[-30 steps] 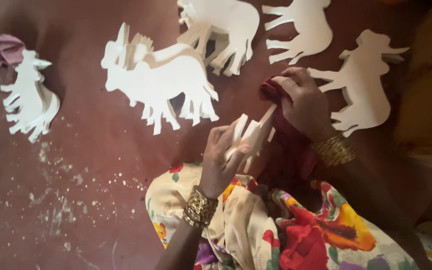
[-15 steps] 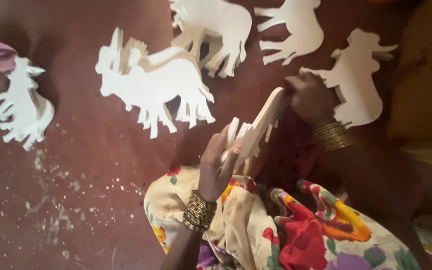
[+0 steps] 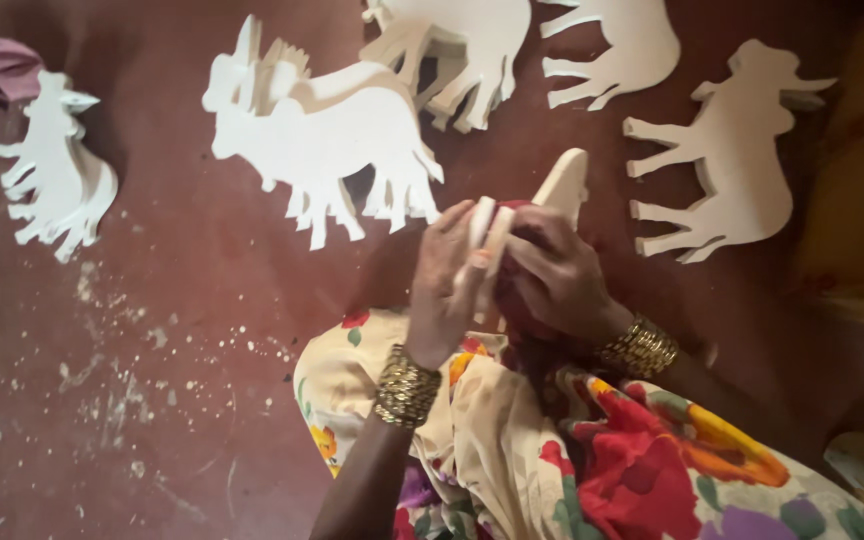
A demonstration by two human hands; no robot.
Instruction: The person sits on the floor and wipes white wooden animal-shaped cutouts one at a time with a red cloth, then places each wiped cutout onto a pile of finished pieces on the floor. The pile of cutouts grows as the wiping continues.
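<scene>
Cut-out animal piece (image 3: 564, 185), white and flat, is held above the lap, just below the stacked horned cut-outs (image 3: 322, 150) on the reddish floor (image 3: 152, 330).

Head view: the left hand (image 3: 442, 290) pinches the piece's narrow lower legs between thumb and fingers. The right hand (image 3: 557, 275), half a second ago raised near the piece's upper end, has come down and now closes around its middle, over a dark red cloth (image 3: 517, 310); both hands now meet. Judged from this, rubbing has shifted to a lower section. A single cow-shaped cut-out (image 3: 727, 150) lies right of the piece, well apart.
</scene>
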